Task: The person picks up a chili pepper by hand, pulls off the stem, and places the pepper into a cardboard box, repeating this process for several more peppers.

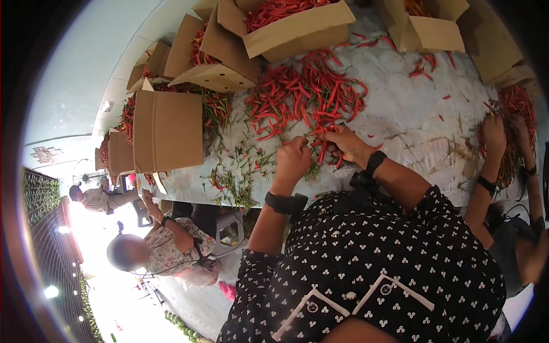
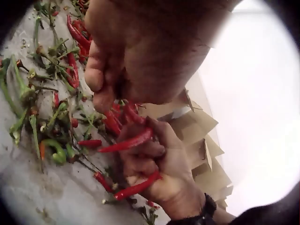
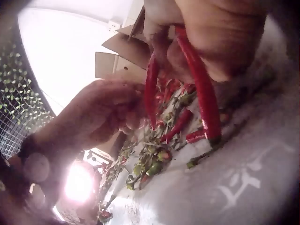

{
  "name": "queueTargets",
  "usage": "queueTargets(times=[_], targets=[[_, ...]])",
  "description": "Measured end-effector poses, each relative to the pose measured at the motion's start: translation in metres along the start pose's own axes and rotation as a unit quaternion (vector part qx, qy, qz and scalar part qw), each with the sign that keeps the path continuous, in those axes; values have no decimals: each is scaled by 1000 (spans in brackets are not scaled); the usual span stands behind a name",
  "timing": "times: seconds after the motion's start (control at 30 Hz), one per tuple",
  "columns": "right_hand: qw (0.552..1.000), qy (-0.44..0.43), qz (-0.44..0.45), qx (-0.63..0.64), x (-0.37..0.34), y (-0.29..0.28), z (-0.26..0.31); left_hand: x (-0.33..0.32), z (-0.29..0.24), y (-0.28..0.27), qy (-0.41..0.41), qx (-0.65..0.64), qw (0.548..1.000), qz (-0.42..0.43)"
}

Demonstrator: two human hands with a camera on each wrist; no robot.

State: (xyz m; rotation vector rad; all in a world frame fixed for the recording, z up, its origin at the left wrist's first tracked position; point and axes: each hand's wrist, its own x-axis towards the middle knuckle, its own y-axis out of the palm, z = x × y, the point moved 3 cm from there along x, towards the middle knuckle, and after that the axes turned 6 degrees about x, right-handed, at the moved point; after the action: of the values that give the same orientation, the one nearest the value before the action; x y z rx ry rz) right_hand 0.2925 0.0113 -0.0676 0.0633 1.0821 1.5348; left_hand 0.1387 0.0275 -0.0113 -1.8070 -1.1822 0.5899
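Observation:
My right hand (image 1: 347, 145) grips several red chilies (image 3: 201, 89), their ends sticking out between and below its curled fingers. Close to its left, my left hand (image 1: 293, 163) has its fingers curled, thumb against them; nothing shows plainly between them. In the left wrist view my left hand (image 2: 150, 51) hangs above my right hand (image 2: 164, 173), its fingertips near the red chilies (image 2: 129, 141). Green stems (image 2: 58, 112) and loose chilies lie on the table under both hands. A big pile of red chilies (image 1: 303, 91) lies just beyond them.
Cardboard boxes of chilies (image 1: 168, 131) line the table's left and far sides. At the right, another person's hands (image 1: 494, 134) reach into chilies. A seated person (image 1: 180, 240) is at lower left, beside a grey stool (image 1: 231, 228); someone else (image 1: 97, 199) is farther back.

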Motion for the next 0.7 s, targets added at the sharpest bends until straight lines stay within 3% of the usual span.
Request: queueTargets(times=[0.07,0.17,0.3,0.4,0.5,0.67,0.7], targets=[[999,-4,-5,33,-8,4,6,1,14,1,-70,18,996,-55],[997,6,-5,77,-1,-7,-2,0,28,-4,-131,10,991,-29],[993,-9,-33,112,-8,-1,12,-8,36,-3,-129,36,991,0],[990,-17,-15,142,-9,-4,38,-18,51,6,-144,-58,988,1],[986,-94,-18,136,-19,15,96,-16,45,-2,-226,-137,963,48],[961,-250,74,96,-2,51,213,-17,46,0,-213,-114,970,20],[958,-267,43,90,13,54,233,-17,45,-1,-206,-88,974,17]])
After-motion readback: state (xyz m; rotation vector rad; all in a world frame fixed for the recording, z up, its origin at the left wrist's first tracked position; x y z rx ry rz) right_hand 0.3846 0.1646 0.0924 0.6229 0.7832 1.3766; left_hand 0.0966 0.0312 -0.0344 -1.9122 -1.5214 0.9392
